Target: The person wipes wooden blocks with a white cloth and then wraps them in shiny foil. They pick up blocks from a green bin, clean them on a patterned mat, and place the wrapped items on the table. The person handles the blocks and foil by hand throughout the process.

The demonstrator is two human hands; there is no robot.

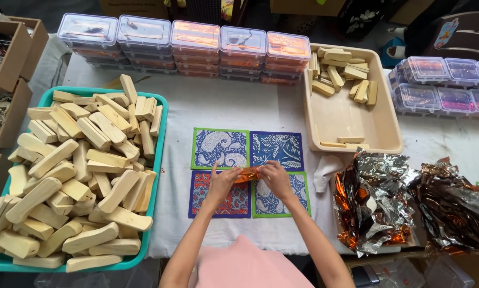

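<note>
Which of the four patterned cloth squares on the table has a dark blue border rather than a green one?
The red-and-blue patterned cloth square at the near left, under the left hand. The other three squares have green borders.

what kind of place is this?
Likely a small craft or packing workbench: a teal bin heaped with wooden blocks, stacked clear boxes, crumpled foil. Both hands hold an orange piece over patterned mats.

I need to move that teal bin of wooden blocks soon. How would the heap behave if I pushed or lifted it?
The blocks are heaped above the rim of the teal bin, so a push would probably send the top ones sliding off. They look like solid, smooth wood, so the full bin is likely heavy. Several overhang the near edge and may fall first.
</note>
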